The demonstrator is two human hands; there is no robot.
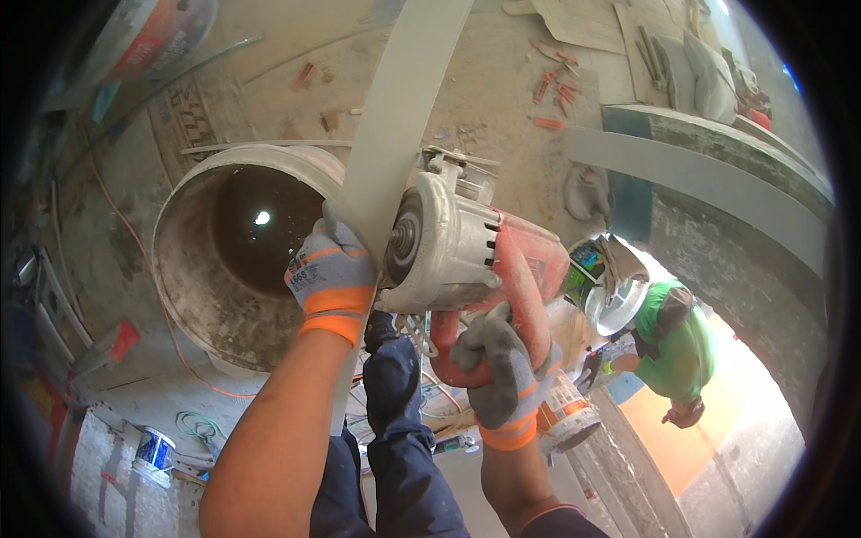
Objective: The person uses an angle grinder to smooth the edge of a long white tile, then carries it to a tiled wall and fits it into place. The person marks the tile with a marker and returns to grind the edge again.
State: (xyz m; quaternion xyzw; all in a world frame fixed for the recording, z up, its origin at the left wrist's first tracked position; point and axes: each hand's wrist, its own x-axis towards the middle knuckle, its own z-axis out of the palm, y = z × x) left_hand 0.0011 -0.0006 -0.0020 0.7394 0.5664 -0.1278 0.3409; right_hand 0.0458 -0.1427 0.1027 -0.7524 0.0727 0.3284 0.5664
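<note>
A red and grey circular saw [448, 255], dusty, lies tilted against a long pale flat strip [404, 99]. My right hand [504, 363], in a grey glove with an orange cuff, is wrapped round the saw's red loop handle. The round guard and arbor face the strip; the cutting edge cannot be made out. My left hand [334, 273], gloved alike, grips the strip's left edge, thumb up along it, with its other fingers partly hidden. Directly left of that hand stands a large round bucket [184, 305] holding murky water.
A second pale strip [691, 170] spans the right side by a concrete ledge [744, 224]. Red plastic pieces [549, 88] litter the dusty floor. An orange cord [134, 233] runs left of the bucket. A person in green [677, 345] is at the right, near several buckets.
</note>
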